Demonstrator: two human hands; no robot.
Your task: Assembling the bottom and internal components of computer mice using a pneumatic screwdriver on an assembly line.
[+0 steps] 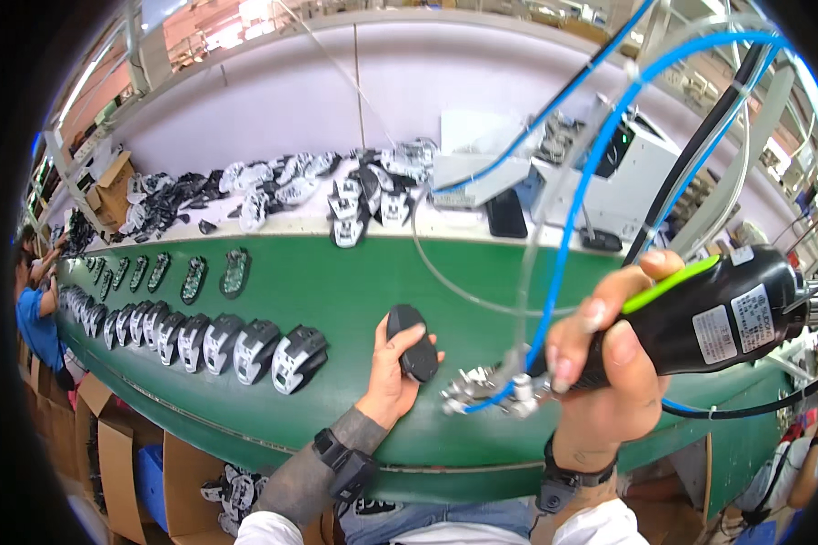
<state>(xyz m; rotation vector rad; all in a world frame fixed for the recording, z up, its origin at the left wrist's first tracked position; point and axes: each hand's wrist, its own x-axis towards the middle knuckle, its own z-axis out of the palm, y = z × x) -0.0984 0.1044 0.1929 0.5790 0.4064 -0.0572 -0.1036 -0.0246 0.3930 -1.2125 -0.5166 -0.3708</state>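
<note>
My left hand (pixel 389 380) is closed around a black computer mouse (pixel 413 345), held over the green conveyor belt (pixel 364 282). In my right hand (pixel 609 363) is a black electric screwdriver (pixel 700 322) with a lime-green lever, lying almost level. Its front end carries a silver metal fitting (pixel 491 389) with a blue hose, just to the right of the mouse. The screwdriver's bit cannot be made out. Left of my left hand, a row of black-and-white mouse shells (pixel 298 360) lies along the belt. Behind them runs a line of small green circuit boards (pixel 234 272).
More mouse shells (pixel 347 213) lie on the white ledge behind the belt, beside a dark phone-like slab (pixel 506 214) and a white machine (pixel 609 173). Blue hoses (pixel 600 136) hang at the right. A person in blue (pixel 36 318) works far left; cardboard boxes (pixel 177 481) stand below.
</note>
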